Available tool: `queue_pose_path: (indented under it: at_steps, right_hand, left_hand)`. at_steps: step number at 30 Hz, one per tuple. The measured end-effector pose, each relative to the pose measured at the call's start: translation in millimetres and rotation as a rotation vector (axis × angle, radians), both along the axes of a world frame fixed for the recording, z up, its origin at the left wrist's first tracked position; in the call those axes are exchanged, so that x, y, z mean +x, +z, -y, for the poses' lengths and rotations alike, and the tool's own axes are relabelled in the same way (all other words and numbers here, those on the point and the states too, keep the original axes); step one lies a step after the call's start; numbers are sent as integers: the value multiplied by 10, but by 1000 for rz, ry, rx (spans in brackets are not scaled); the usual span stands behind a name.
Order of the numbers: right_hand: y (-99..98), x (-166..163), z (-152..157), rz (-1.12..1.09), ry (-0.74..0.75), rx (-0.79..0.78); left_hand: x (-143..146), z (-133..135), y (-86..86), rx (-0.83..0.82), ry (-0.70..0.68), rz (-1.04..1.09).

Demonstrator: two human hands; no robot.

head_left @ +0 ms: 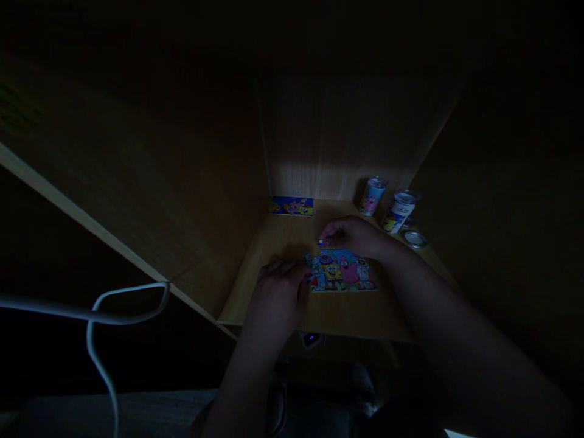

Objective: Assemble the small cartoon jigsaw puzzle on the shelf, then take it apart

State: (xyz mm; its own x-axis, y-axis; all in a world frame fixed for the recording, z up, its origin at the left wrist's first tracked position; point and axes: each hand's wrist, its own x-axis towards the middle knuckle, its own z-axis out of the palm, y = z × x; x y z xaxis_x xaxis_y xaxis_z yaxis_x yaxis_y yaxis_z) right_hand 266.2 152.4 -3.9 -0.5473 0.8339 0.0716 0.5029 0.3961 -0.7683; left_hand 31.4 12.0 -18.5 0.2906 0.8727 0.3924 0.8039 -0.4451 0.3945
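**Two hands at a cartoon puzzle in a dim wooden booth**

The puzzle (343,271) lies flat on the surface (351,313), near its front edge and between the two hands; it looks nearly filled in, though the light is too poor to count gaps.

The right hand (353,235) sits at its upper left corner, fingers (329,233) bunched together on what seems to be a small blue piece (321,243); I'd call that a pinch. The left hand (278,285) rests against the puzzle's left edge, knuckles curled; whether it grips anything there I cannot tell.

I'd judge this as thin card, very light, stiff in each piece but loose at the joins; lift it by one corner and it would likely sag apart. Better to take a single piece by its edges with fingertips, and to slide the whole rather than raise it; the wood looks smooth enough for that.

A picture card (291,205) leans at the back wall; two tins (373,195) stand to the right with a lid (415,239) close by; a white cable (98,313) loops at the left.
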Motion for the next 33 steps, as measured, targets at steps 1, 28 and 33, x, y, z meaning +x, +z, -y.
queue_pose_path:
  at_steps: [1,28,33]
  right_hand:
    - [-6,-4,-1,0,8,0]
    - [6,-69,44,-154,-6,-179]
    - [28,-79,51,-149,24,-195]
  left_hand:
    - [-1,0,0,-5,-1,-1]
    - [-33,-6,-48,83,54,55]
    - [-40,-13,-49,149,88,92]
